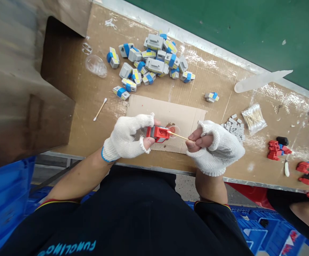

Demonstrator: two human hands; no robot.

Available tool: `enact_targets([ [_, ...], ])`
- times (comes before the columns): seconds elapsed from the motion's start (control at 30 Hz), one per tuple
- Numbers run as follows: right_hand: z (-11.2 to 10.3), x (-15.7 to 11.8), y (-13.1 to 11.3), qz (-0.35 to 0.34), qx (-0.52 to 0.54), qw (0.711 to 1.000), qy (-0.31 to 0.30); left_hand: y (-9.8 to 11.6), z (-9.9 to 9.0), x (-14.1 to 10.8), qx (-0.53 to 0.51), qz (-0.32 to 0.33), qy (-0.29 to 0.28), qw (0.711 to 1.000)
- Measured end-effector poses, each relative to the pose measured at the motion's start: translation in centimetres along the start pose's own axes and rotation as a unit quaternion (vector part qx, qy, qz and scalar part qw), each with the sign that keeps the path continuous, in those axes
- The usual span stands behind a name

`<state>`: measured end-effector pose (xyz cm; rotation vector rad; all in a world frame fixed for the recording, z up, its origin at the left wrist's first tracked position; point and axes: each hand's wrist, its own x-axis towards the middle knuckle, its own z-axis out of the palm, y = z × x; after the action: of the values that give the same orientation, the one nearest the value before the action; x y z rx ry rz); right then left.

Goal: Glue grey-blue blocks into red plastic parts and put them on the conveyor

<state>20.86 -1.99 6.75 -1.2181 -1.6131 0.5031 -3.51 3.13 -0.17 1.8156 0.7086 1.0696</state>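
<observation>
Just below red piece (161,134), cardboard (156,108), beyond, heaped blocks (155,66)

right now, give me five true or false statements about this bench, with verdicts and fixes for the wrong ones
1. The left hand holds a red-and-grey plastic part. True.
2. The right hand is empty. False: it pinches a cotton swab.
3. A loose swab lies left of the cardboard sheet. True.
4. Every grey-and-blue block lies in the big cluster. False: a single block lies apart, to its right.
5. The bag of cotton swabs lies beside the pile of small grey pieces. True.
</observation>
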Motion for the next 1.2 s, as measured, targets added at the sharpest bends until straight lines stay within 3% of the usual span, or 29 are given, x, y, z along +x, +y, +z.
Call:
enact_targets([
  [0.23,0.03,0.19,-0.27,-0.017,0.036,0.999,0.02,-0.14,0.24,-0.1,-0.025,-0.001,-0.004,1.0],
  [0.5,0.36,-0.13,-0.26,-0.027,-0.036,0.999,-0.01,0.3,-0.07,0.58,-0.006,0.04,-0.029,0.999],
  [0.7,0.36,-0.35,-0.05,-0.031,0.018,0.999,-0.014,0.23,-0.21,0.39,-0.027,0.034,-0.019,0.999],
  [1.2,-0.14,-0.18,0.25,-0.022,0.039,0.999,0.005,0.32,-0.1,0.27,-0.028,0.018,-0.015,0.999],
])
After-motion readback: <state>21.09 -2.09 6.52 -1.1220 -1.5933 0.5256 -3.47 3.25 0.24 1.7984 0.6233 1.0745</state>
